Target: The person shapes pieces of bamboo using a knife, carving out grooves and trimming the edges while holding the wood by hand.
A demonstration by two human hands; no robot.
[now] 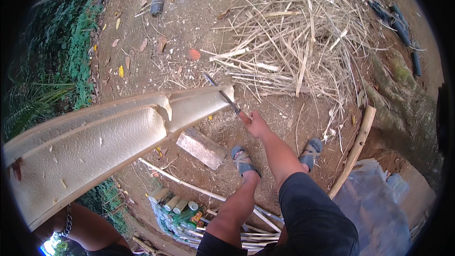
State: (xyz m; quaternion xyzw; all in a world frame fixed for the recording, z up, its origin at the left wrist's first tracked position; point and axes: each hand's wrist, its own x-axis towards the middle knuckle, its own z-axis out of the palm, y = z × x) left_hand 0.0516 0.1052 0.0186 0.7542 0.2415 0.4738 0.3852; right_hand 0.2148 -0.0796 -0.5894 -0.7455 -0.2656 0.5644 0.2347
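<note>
Splitting bamboo with a knife.
Right hand fisted on handle; left hand under bamboo, fingers hidden.

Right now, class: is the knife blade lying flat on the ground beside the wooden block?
No: the right hand holds the knife, its blade set into the end of the split bamboo, above the wooden block.

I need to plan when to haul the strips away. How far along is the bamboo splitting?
Done: a heap of thin bamboo strips lies on the dirt. In hand: the right hand drives a knife into the far end of a half bamboo culm, its near end by the left hand. Left: the cut barely enters this half.
</note>
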